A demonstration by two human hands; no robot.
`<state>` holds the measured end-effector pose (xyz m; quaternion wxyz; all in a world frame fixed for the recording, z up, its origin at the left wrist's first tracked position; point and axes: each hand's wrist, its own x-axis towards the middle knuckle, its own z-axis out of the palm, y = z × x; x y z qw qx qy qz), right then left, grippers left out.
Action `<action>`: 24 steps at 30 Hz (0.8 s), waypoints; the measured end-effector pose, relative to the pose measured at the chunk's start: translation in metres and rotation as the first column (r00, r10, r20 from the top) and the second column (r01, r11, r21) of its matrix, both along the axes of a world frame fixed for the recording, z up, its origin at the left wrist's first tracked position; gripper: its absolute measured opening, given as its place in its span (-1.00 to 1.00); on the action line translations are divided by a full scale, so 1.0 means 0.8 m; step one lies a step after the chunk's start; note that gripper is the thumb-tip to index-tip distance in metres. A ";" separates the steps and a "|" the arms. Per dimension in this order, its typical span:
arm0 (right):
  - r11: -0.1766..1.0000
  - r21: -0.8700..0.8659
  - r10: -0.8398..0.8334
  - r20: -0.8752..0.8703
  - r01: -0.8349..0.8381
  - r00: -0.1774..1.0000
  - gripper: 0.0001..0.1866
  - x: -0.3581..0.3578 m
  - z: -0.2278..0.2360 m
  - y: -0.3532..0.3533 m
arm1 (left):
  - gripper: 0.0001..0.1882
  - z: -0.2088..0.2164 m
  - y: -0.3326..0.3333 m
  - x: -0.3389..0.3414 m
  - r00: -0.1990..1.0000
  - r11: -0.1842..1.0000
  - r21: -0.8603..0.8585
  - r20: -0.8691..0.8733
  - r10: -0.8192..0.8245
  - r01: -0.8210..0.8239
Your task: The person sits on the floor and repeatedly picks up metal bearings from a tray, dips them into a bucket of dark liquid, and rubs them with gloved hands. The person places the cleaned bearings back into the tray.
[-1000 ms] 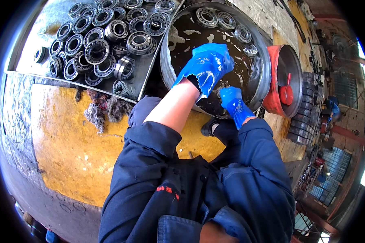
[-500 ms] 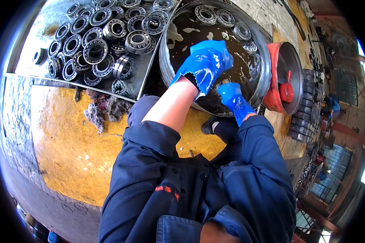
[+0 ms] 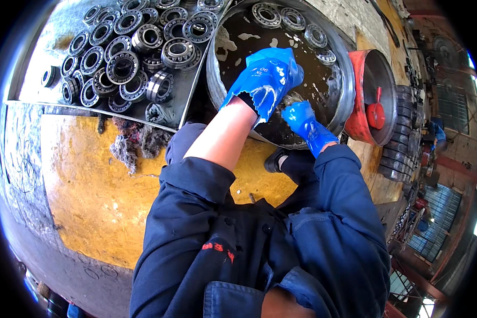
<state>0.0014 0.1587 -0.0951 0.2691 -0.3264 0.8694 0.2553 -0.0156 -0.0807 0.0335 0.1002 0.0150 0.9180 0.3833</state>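
Both my hands wear blue rubber gloves and are over a round metal tub [image 3: 346, 100] of murky brown liquid with patches of foam. My left hand [image 3: 273, 74] reaches over the middle of the tub, back of the glove up; its fingers bend down out of sight, so what they hold is hidden. Close beside it, at the near right side, my right hand [image 3: 300, 117] is closed. A pale, bristly-looking patch [image 3: 292, 98] shows at its fingertips, too unclear to name. Several roller bearings [image 3: 292, 19] sit along the tub's far right inner wall.
Left of the tub, a metal tray [image 3: 159, 123] carries a heap of bearings [image 3: 123, 67] and a grey rag [image 3: 158, 112]. An orange-red drum [image 3: 358, 95] with a red scoop [image 3: 376, 115] stands at right, near stacked dark rings [image 3: 397, 143]. Frayed rags [image 3: 126, 151] hang below the tray.
My right hand has shifted slightly up and left, nearer the left hand. My left hand has turned and tilted a little over the liquid.
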 end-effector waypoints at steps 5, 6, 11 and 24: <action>0.878 -0.308 -0.371 0.047 0.366 0.928 -0.75 -0.004 -0.024 0.048 | -0.68 -0.005 -0.010 0.018 0.978 0.997 0.068 -0.210 -0.019 0.034; 0.676 -0.278 -0.644 0.226 0.683 0.730 -0.65 -0.010 -0.022 0.052 | -0.62 -0.010 -0.010 0.019 0.977 0.990 0.142 -0.210 0.024 0.006; 0.784 -0.324 -0.523 0.114 0.529 0.845 -0.66 0.003 -0.036 0.064 | -0.74 -0.003 -0.002 0.013 0.984 0.998 0.057 -0.180 0.007 0.004; 0.642 -0.405 -0.624 0.218 0.651 0.751 -0.61 -0.001 -0.033 0.065 | -0.78 -0.004 -0.003 0.017 0.972 1.000 -0.006 -0.236 0.013 -0.015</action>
